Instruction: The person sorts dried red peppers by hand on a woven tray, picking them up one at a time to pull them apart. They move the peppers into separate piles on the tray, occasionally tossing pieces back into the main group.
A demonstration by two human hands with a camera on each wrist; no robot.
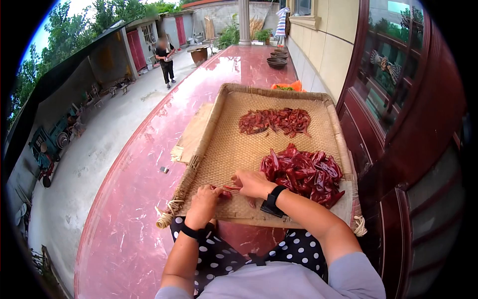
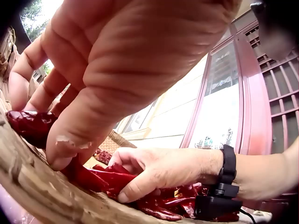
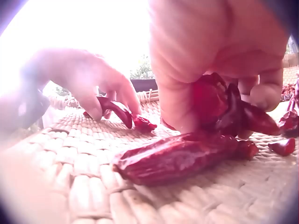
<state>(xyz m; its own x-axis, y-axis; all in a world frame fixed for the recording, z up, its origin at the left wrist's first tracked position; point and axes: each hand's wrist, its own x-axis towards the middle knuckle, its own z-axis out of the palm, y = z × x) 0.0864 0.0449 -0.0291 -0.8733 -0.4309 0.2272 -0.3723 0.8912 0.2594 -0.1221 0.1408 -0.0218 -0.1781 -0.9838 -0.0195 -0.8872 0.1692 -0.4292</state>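
A woven tray (image 1: 214, 139) with a rolled rim lies in front of me. Near its front left corner, my left hand (image 1: 201, 205) pinches a dried red chili pepper (image 2: 32, 126) between thumb and fingers. Just to the right, my right hand (image 1: 255, 184) holds dried red chilies (image 3: 240, 114) in its fingertips, low over the weave. One wrinkled whole chili (image 3: 177, 158) lies on the tray beneath that hand in the right wrist view. Beyond the right wrist spreads a heap of large glossy chilies (image 1: 303, 172). Farther back sits a smaller pile of chili pieces (image 1: 276, 121).
A flat board (image 1: 191, 132) sticks out on the tray's left, over the pink marbled floor (image 1: 129, 199). Dark red doors (image 1: 368, 124) stand close on the right. Dark bowls (image 1: 277, 61) and an orange bag (image 1: 291, 86) are behind the tray. A person (image 1: 165, 57) stands in the yard.
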